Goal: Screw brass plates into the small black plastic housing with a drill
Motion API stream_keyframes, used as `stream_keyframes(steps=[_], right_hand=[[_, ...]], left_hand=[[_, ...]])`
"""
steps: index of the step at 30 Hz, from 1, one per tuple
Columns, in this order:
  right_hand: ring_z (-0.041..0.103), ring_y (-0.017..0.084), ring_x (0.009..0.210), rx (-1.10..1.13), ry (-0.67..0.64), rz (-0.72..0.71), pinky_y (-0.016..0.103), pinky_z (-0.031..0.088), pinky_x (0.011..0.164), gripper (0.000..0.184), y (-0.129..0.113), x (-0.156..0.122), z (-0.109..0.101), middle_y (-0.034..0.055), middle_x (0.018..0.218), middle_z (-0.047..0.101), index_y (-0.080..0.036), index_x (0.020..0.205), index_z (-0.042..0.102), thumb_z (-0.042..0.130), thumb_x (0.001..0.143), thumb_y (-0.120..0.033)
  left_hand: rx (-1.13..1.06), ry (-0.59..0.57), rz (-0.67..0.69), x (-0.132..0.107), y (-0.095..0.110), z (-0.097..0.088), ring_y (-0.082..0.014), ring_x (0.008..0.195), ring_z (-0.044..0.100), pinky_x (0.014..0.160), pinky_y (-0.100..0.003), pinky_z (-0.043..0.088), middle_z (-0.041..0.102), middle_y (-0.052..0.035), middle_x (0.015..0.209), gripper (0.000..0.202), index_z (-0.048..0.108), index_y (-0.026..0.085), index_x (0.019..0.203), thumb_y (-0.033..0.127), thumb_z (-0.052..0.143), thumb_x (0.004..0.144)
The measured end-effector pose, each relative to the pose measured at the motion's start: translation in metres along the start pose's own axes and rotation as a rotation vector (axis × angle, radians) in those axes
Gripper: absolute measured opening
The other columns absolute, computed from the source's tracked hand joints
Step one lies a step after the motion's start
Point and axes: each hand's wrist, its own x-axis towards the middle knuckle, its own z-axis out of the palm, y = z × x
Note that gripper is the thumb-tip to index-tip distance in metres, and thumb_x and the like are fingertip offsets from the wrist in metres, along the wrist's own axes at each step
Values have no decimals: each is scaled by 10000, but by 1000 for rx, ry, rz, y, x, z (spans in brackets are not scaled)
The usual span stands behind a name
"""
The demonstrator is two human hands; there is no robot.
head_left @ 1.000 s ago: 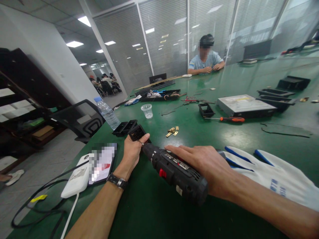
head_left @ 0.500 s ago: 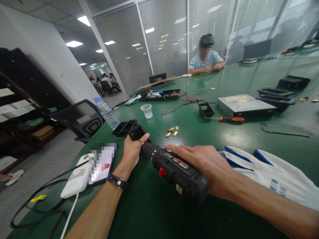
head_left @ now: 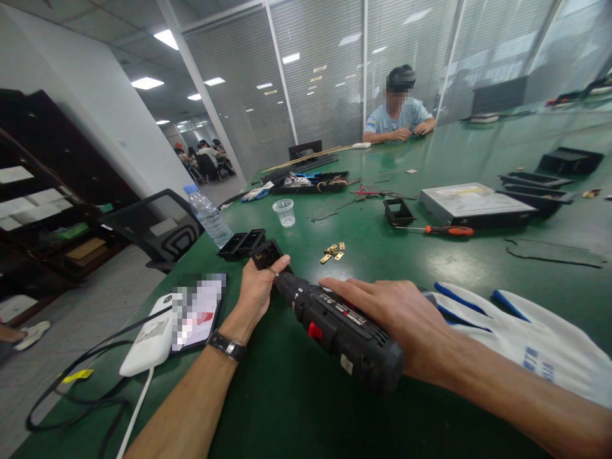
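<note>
My left hand (head_left: 255,288) is closed around a small black plastic box (head_left: 266,253), its thumb along the near edge. With my right hand (head_left: 396,312) I grip a black cordless drill (head_left: 348,330) that has a red switch on its side. The drill lies tilted, its chuck end pointing left against the box, and the bit tip is mostly hidden by my left thumb. Beyond the drill, several small brass-coloured plates (head_left: 333,252) sit in a loose pile. Two more black boxes (head_left: 241,244) stand just past my left hand.
At left are a phone (head_left: 203,312), a white power bank (head_left: 149,344) with cables and a water bottle (head_left: 208,217). A plastic cup (head_left: 285,213) stands ahead. White gloves (head_left: 526,331), an orange screwdriver (head_left: 452,231) and a metal-topped case (head_left: 478,201) lie right. A person (head_left: 399,111) sits opposite.
The whole view has shifted slightly, so things appear a little further right. Both hands keep their hold, and the drill stays against the box with no clear movement.
</note>
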Motion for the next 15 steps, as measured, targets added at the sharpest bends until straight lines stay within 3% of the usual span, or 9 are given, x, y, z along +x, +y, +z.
stream_keyframes(steps=[15], right_hand=[[667,210,791,-16,-53,22,302,323,579,706,-1,1,1,-6,1067,686,-316,1413,352,634,768,-278]], left_hand=[[36,74,66,3,-4,-3,-133,634,580,626,-282,492,635,-4,750,445,637,149,870,325,894,552]])
